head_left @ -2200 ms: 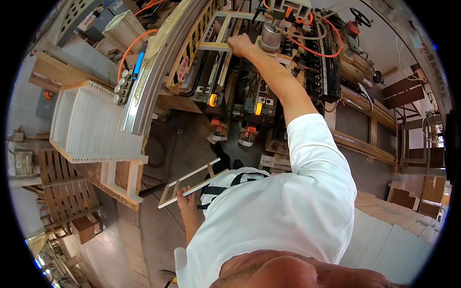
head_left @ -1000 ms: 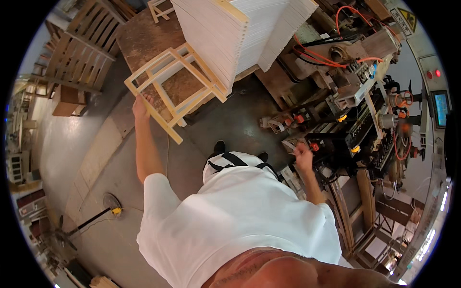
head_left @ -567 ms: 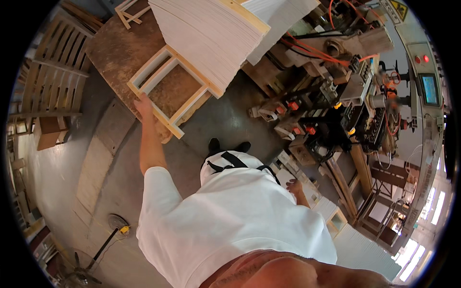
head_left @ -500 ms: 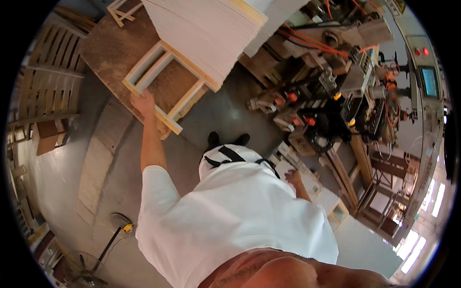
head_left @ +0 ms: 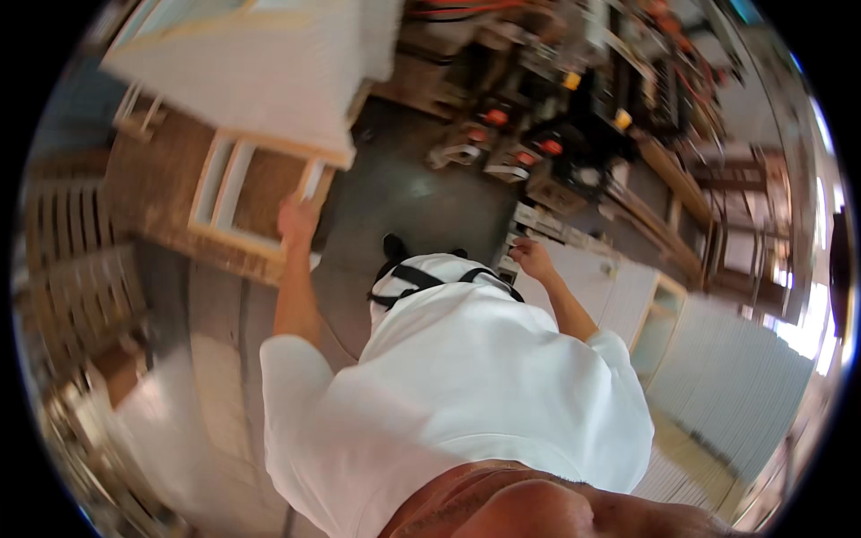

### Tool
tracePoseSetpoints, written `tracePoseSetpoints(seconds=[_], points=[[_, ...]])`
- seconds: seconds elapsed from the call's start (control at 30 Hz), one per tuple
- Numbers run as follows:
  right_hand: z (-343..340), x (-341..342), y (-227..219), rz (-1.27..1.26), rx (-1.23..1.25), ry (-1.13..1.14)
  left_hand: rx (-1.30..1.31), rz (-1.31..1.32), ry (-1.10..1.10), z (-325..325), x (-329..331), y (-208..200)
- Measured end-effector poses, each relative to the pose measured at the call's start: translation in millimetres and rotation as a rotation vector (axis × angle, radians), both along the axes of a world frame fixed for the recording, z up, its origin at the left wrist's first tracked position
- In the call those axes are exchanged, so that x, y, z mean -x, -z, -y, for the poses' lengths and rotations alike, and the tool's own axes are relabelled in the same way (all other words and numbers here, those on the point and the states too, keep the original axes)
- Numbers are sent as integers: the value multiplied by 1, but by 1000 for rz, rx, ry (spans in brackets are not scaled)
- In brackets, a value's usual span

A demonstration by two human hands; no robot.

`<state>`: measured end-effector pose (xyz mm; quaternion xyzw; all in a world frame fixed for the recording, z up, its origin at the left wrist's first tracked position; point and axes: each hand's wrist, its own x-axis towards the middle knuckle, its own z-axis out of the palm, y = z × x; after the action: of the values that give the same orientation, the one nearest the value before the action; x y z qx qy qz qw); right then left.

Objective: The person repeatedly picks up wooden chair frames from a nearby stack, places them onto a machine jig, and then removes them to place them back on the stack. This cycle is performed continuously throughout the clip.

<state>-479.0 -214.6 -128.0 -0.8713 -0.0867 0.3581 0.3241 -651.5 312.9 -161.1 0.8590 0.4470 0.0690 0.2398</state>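
A pale wooden frame [head_left: 235, 237] with an inner crossbar lies on a worn brown tabletop [head_left: 148, 188] at the far left. My left hand [head_left: 299, 218] is closed round its right-hand bar, at the near right corner; motion blur softens the fingers. Just beyond the frame stands a tall stack of white-edged frames [head_left: 242, 85]. My right hand [head_left: 533, 258] is raised in front of my right side with its fingers curled in. Whatever may be between those fingers is too small to make out. Under and beside it runs a row of white-edged pieces [head_left: 596, 282].
Machinery with red and yellow knobs [head_left: 549, 146] fills the far right. Wooden slatted pallets [head_left: 81, 260] stand at the left. Another white stack [head_left: 731, 386] is at the right. Grey floor [head_left: 408, 175] lies between tabletop and machine.
My left hand has gone from the frame's near left corner to its right-hand bar. My right hand has risen forward, its fingers now curled. The view has turned to the right.
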Motion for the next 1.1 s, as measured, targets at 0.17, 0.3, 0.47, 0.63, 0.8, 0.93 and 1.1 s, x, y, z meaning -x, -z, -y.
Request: tracePoseSetpoints(seconds=[0.17, 0.3, 0.47, 0.63, 0.8, 0.93, 1.1], points=[[50, 9, -33, 227, 184, -22, -76, -44, 78, 5, 4, 12], [96, 12, -86, 675, 62, 301, -165, -108, 95, 15, -8, -9], [210, 27, -178, 1253, 440, 497, -258, 127, 180, 88, -36, -53], [312, 91, -164, 720, 739, 805, -125, 298, 435, 184, -82, -34], [328, 120, -139, 675, 439, 806, 353, 270, 635, 309, -121, -25], [336, 122, -140, 721, 380, 818, 473, 194, 835, 393, -156, -67], [325, 109, -175, 807, 209, 895, 675, 226, 996, 459, -183, -109]])
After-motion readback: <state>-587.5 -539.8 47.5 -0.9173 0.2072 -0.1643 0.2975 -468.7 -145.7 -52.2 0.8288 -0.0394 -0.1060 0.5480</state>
